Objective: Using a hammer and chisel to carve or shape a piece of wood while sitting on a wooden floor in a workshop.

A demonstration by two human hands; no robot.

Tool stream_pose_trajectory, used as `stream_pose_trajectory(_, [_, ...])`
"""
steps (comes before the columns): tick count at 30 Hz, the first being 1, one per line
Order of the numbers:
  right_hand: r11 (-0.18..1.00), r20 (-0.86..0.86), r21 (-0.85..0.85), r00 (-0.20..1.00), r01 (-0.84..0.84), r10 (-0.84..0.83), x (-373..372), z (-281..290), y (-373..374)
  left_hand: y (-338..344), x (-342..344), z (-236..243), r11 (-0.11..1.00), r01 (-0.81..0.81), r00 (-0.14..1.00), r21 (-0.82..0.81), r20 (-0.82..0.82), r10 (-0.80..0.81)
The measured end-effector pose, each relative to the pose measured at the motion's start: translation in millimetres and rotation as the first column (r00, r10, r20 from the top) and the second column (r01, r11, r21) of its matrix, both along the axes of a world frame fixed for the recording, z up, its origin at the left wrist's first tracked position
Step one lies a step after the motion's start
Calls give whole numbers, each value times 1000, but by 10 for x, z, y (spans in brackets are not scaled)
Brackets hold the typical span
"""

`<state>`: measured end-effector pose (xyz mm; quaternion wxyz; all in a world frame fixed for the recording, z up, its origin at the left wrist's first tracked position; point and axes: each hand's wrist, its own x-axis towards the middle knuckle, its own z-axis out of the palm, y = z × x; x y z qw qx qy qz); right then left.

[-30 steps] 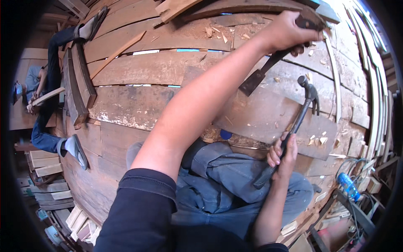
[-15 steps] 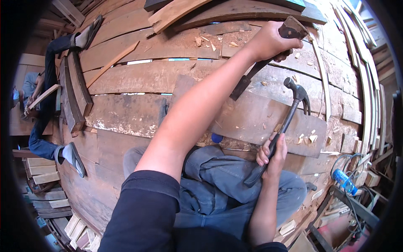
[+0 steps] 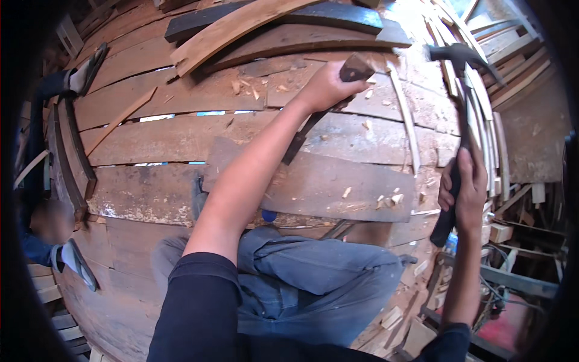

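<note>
My right hand (image 3: 465, 184) is wrapped round the dark grip of a claw hammer (image 3: 464, 117). The hammer stands raised at the right, its head far from me and slightly blurred. At the far middle, my left hand (image 3: 327, 85) closes on a tool with a blocky brown wooden end (image 3: 357, 67). A narrow dark shaft runs from beneath that hand toward me and ends in a broader dark piece; my fingers hide part of it. Below this tool lies a flat, wide brown board (image 3: 338, 187).
Curved timbers (image 3: 241, 33) are stacked at the far side, and long strips (image 3: 497, 145) line the right. Chips litter the gapped plank floor (image 3: 163, 139). My crossed legs (image 3: 319, 265) are near. Another person's sandalled foot (image 3: 78, 265) is at the left.
My right hand has lifted the hammer up and to the right, away from the board. The left hand keeps its grip on the wooden-ended tool. The whole view has shifted rightward.
</note>
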<state>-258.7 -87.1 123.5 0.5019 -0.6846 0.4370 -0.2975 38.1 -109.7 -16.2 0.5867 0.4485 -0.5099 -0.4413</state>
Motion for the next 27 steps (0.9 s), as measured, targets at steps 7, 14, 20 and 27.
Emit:
stream_pose_trajectory(7, [936,-243,-347,970,-64,-24,407,856,-867,-49,2,-33,1000,-1,1000,9,29,1])
stream_pose_trajectory(14, [979,-640,75,744,-191,194,459,558,-727,16,14,-15,995,-63,995,-81,76,69])
stream_pose_trajectory(20, [998,-407,7,912,-57,55,245,640,-869,57,21,2,991,-74,993,-110,88,84])
stream_pose_trajectory(27, [981,-424,147,889,-125,176,509,703,-717,34,18,10,992,-86,988,-96,124,97])
